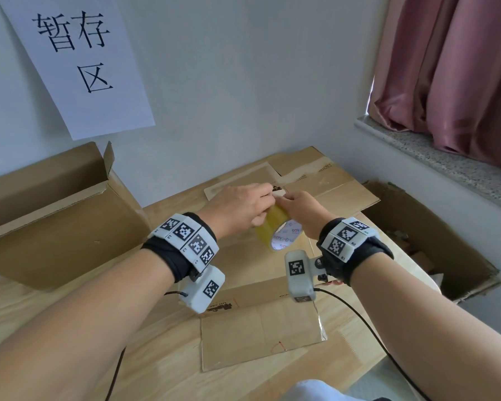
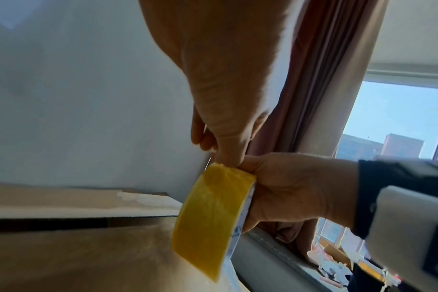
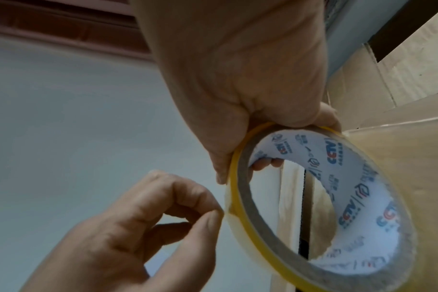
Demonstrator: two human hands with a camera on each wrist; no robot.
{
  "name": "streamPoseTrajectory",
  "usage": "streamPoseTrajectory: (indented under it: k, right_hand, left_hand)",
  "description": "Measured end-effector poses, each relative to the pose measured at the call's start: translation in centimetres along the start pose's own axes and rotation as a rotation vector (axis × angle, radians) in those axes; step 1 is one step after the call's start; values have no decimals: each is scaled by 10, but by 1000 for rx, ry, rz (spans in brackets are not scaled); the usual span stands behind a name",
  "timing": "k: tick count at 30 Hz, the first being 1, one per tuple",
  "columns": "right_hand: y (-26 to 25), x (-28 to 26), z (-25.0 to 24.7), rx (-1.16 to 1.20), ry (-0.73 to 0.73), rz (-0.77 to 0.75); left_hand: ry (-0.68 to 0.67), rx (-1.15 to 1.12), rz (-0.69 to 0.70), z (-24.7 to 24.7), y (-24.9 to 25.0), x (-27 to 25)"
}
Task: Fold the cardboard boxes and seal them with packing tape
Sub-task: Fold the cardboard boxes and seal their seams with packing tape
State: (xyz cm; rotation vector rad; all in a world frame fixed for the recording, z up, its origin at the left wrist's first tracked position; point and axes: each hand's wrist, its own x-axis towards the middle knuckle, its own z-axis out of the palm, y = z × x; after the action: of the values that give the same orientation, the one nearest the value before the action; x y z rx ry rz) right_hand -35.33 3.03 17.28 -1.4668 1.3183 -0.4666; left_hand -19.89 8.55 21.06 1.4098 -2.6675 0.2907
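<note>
The right hand [image 1: 302,211] grasps the tape roll [image 1: 275,231], with the fingers hooked through the core and the thumb on the outer yellow face, holding the roll on edge above the wooden table [image 1: 55,308]. In the right wrist view the fingertips [image 3: 265,163] show inside the white printed core. The left hand [image 1: 240,208] meets the roll at its upper rim, just beside the right thumb; its fingers are curled and the thumb tip [image 2: 229,156] presses on the tape surface, pinching at the wound layer, though whether a loose end is lifted cannot be told. Directly below the grip lies a flat cardboard sheet [image 1: 261,331], and beyond the grip a second flattened box [image 1: 327,180] lies against the wall. To the left of the grip stands an opened box [image 1: 55,215] with raised flaps; to the right sits a worn box [image 1: 434,238]. A paper sign [image 1: 78,62] hangs on the wall above, and a pink curtain [image 1: 451,68] hangs over the window sill at the right.
</note>
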Motion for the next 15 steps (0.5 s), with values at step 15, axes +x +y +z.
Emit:
streamPoseTrajectory:
  k: [15]
  right_hand:
    - [-6,3,-10,202,60,-29]
  left_hand:
    - [-52,-417,-244,-10,-10,5]
